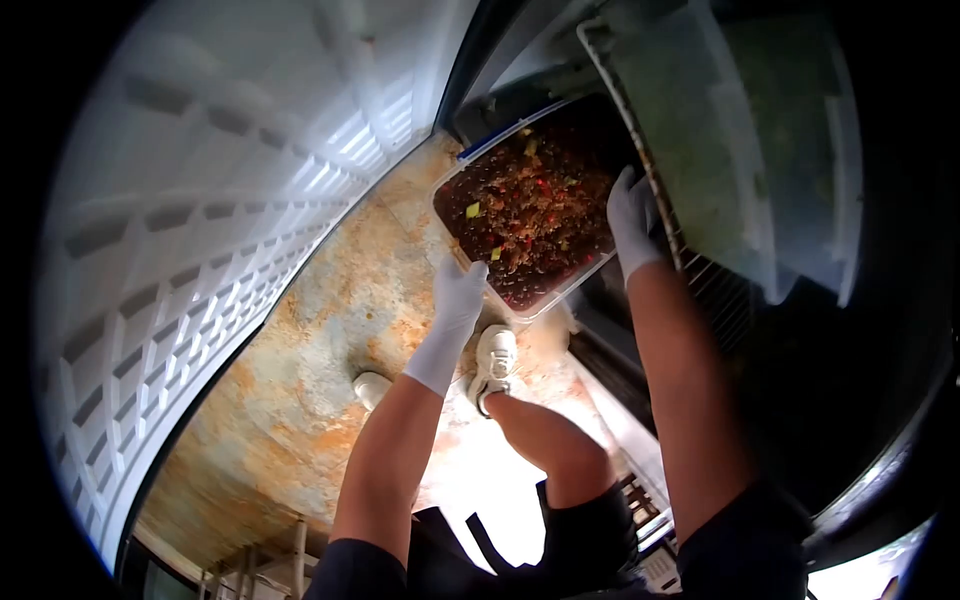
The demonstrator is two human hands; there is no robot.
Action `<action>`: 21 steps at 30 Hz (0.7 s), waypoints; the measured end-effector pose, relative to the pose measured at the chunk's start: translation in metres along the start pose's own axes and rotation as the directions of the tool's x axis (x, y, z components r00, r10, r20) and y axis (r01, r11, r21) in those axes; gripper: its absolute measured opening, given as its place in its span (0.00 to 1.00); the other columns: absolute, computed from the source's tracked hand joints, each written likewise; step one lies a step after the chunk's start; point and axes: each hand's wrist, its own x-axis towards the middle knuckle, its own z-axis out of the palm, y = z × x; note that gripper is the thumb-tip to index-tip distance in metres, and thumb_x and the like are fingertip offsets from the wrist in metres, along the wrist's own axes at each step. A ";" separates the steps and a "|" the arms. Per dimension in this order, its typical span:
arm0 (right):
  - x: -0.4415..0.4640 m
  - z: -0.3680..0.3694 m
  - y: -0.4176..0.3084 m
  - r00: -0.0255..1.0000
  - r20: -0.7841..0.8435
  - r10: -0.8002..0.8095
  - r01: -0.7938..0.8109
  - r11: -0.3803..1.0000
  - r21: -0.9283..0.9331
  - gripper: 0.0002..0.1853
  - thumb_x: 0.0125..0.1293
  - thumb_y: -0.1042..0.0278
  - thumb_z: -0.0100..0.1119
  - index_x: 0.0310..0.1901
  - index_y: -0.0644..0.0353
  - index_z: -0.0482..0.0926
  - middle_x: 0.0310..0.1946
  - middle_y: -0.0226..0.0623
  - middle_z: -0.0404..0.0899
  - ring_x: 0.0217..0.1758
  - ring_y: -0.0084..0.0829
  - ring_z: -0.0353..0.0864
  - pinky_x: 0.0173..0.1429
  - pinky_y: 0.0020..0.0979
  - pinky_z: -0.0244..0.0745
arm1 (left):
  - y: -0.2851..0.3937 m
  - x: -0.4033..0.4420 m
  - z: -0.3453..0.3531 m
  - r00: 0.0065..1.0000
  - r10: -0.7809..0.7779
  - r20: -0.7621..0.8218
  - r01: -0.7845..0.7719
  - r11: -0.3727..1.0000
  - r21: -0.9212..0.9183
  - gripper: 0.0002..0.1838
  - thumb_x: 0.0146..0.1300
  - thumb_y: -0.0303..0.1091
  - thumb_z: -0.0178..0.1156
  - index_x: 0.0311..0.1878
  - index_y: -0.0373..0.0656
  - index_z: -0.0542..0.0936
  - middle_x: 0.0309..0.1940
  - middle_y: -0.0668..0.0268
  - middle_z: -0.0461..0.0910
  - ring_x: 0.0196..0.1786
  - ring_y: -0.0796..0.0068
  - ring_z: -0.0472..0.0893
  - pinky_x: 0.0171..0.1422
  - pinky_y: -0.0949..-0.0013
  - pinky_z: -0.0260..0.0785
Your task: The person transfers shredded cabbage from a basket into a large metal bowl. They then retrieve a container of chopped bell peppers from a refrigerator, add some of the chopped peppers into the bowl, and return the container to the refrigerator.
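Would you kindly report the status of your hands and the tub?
Left hand gripping tub rim; right hand at right side, grip unclear. Tub holds dark, chunky food. Rack edge close beside right hand.

Tub (560, 297), upper centre: clear smooth plastic; contents (530, 215) wet, glossy. Gloves (458, 300): thin, matt. Left panel (200, 230): moulded plastic, slight sheen. Floor (330, 320): stone-like. Rack (638, 145), upper right: metal wire.
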 end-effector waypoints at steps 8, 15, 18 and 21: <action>0.048 0.018 0.014 0.908 0.416 -0.049 0.081 0.995 -0.060 0.41 0.77 0.30 0.41 0.60 0.69 0.80 0.58 0.60 0.81 0.65 0.56 0.77 0.68 0.48 0.70 | 0.004 -0.042 -0.100 0.998 -0.038 -0.044 0.040 0.998 0.040 0.15 0.63 0.24 0.57 0.53 0.33 0.79 0.44 0.61 0.82 0.44 0.72 0.82 0.48 0.69 0.75; 0.061 0.025 0.058 0.696 0.706 -0.135 -0.150 0.933 0.326 0.32 0.75 0.38 0.56 0.52 0.67 0.84 0.46 0.50 0.88 0.51 0.45 0.86 0.58 0.40 0.76 | 0.044 -0.078 -0.090 0.953 -0.066 -0.294 0.093 0.993 0.079 0.17 0.61 0.24 0.55 0.53 0.35 0.80 0.36 0.65 0.81 0.37 0.75 0.78 0.44 0.70 0.71; 0.067 0.005 0.054 0.592 0.804 -0.053 -0.188 0.961 0.202 0.29 0.75 0.42 0.60 0.49 0.68 0.84 0.41 0.46 0.88 0.45 0.36 0.85 0.54 0.38 0.77 | 0.096 -0.080 -0.075 0.940 -0.115 -0.320 0.151 0.984 0.092 0.16 0.59 0.24 0.54 0.50 0.36 0.81 0.33 0.67 0.81 0.34 0.75 0.78 0.41 0.70 0.71; 0.079 -0.014 0.043 0.549 0.818 -0.173 -0.243 0.903 0.354 0.24 0.75 0.48 0.63 0.47 0.68 0.85 0.37 0.39 0.87 0.42 0.30 0.81 0.50 0.36 0.77 | 0.136 -0.087 -0.050 0.935 -0.143 -0.323 0.186 0.977 0.106 0.19 0.59 0.22 0.52 0.53 0.32 0.82 0.39 0.62 0.84 0.42 0.70 0.82 0.49 0.66 0.74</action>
